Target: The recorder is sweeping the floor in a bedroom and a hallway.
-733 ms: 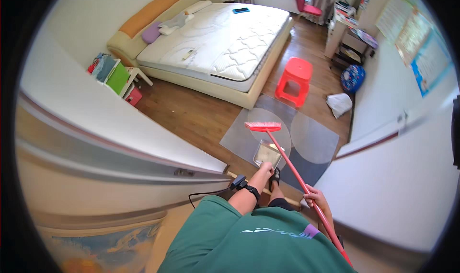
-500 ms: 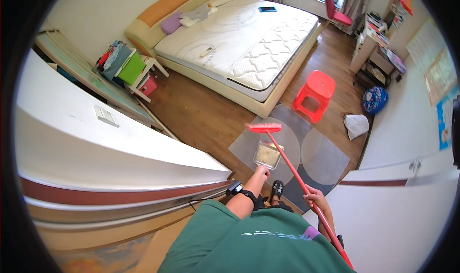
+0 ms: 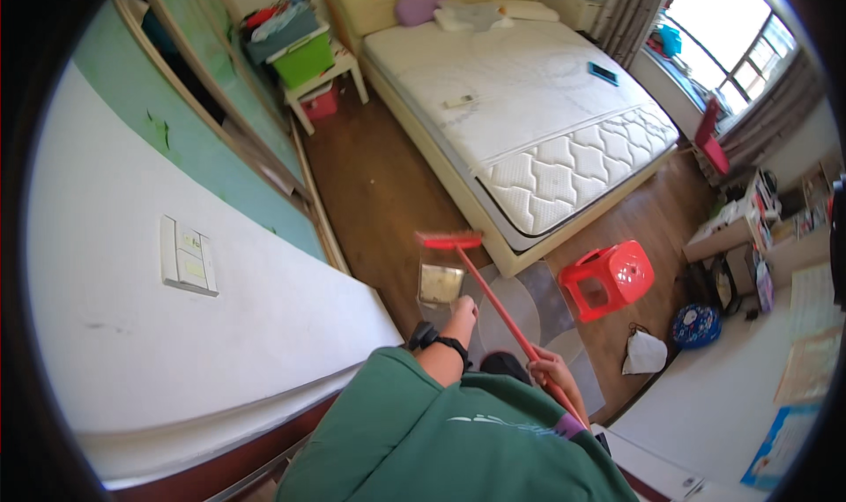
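My right hand [image 3: 552,368] is wrapped round the red handle of a broom [image 3: 500,310], which slants up and left away from me. Its red head with pale bristles [image 3: 449,240] is just beyond a see-through dustpan [image 3: 441,285]. Something pale tan or beige shows in the pan, too blurred to make out. My left arm stretches forward, and the left hand [image 3: 465,309] is closed at the pan's near edge, gripping it; its handle is hidden by my fingers. I cannot tell whether pan and bristles touch the floor.
A bed with a bare white mattress [image 3: 546,114] stands ahead, its corner close beyond the broom. A red plastic stool [image 3: 608,280] is at right, near a white bag [image 3: 646,352] and a blue round bag [image 3: 696,326]. A white wall [image 3: 115,326] runs close along my left.
My view has turned and moved forward, so bed and stool sit farther right. Broom and dustpan have moved along, left past the grey mat's edge. Both hands keep their grip.
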Demonstrator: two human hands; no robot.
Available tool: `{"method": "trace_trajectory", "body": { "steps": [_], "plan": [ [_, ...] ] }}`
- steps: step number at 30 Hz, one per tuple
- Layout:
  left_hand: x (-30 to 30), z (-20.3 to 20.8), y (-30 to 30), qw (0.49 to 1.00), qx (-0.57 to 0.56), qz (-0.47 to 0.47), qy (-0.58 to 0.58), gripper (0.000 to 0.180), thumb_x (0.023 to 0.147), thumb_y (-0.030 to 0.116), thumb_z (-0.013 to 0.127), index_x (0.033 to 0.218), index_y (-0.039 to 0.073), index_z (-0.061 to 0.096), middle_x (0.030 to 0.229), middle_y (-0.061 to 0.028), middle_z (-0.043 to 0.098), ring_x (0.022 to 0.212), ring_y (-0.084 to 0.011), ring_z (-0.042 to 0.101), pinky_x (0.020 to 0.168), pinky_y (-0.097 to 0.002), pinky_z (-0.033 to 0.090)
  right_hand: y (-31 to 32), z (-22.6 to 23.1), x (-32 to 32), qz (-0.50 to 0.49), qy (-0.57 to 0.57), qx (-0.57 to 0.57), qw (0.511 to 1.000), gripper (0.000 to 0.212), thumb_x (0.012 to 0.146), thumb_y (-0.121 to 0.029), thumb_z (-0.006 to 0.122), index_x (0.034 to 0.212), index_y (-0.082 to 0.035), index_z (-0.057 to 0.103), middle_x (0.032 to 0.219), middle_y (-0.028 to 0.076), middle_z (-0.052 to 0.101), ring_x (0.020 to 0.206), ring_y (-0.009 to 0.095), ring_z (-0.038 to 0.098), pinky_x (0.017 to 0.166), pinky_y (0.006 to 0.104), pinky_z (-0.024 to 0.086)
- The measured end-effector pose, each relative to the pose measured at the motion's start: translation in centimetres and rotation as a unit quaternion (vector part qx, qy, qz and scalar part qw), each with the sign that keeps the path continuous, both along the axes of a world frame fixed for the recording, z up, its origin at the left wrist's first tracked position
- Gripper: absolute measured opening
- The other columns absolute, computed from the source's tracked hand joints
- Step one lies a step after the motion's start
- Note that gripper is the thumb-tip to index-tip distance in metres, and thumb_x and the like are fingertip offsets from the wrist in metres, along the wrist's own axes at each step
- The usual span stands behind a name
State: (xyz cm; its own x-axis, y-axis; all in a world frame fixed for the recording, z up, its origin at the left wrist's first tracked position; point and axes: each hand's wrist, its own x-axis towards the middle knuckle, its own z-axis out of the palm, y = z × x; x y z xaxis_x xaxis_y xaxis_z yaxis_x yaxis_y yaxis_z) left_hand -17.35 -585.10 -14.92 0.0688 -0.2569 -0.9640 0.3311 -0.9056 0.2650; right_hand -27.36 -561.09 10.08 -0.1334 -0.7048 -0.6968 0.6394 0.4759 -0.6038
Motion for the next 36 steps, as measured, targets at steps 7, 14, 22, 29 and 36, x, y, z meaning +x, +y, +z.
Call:
{"method": "trace_trajectory", "body": {
  "steps": [7,14,22,29,36],
  "plan": [
    [1.2,1.9,-13.1,0.993,0.005,0.097,0.07,0.017,0.077,-0.008,0.044,0.079,0.008,0.05,0.064,-0.0063,0.044,0.042,-0.0162,0.039,0.036,-0.0261,0.035,-15.2,-1.4,-9.2,0.059,-0.042,-0.013,0.997,0.06,0.083,0.005,0.057,0.141,0.0,0.042,0.077,0.005,0.054,0.052,0.007,0.047,0.042,0.0189,0.037],
    [3.9,1.5,-23.3,0.963,-0.023,0.249,0.099,0.016,0.07,-0.013,0.045,0.074,0.002,0.045,0.07,-0.0112,0.046,0.05,-0.0184,0.044,0.038,-0.0225,0.036,-35.7,-7.7,-17.7,0.187,-0.026,0.015,0.982,0.047,0.089,0.0,0.054,0.135,0.0,0.045,0.076,0.004,0.054,0.053,0.005,0.046,0.043,0.0175,0.035],
    [4.6,1.3,-31.5,0.956,-0.013,0.28,0.082,0.011,0.073,-0.011,0.046,0.072,0.001,0.046,0.067,-0.0104,0.047,0.048,-0.0168,0.044,0.038,-0.0231,0.035,-58.7,-14.6,-22.0,0.313,0.045,0.058,0.947,0.02,0.088,-0.007,0.061,0.108,0.0,0.061,0.07,0.003,0.055,0.051,0.008,0.05,0.044,0.0225,0.042],
    [7.1,0.6,-38.3,0.95,-0.014,0.3,0.085,0.01,0.076,-0.008,0.046,0.071,0.0,0.048,0.066,-0.0097,0.048,0.046,-0.0155,0.043,0.038,-0.0235,0.034,-71.8,-17.7,-23.8,0.322,0.036,0.108,0.94,0.019,0.089,-0.008,0.062,0.107,-0.001,0.061,0.069,0.003,0.054,0.051,0.008,0.048,0.041,0.0221,0.039],
    [10.2,-2.0,-46.2,0.956,-0.012,0.279,0.093,0.011,0.079,-0.006,0.047,0.069,-0.001,0.049,0.064,-0.009,0.048,0.045,-0.0141,0.043,0.038,-0.024,0.033,-80.6,-14.5,-25.2,0.323,-0.039,0.125,0.937,0.03,0.088,-0.007,0.061,0.117,-0.001,0.059,0.07,0.003,0.053,0.05,0.006,0.046,0.04,0.0204,0.037]
  ]
}}
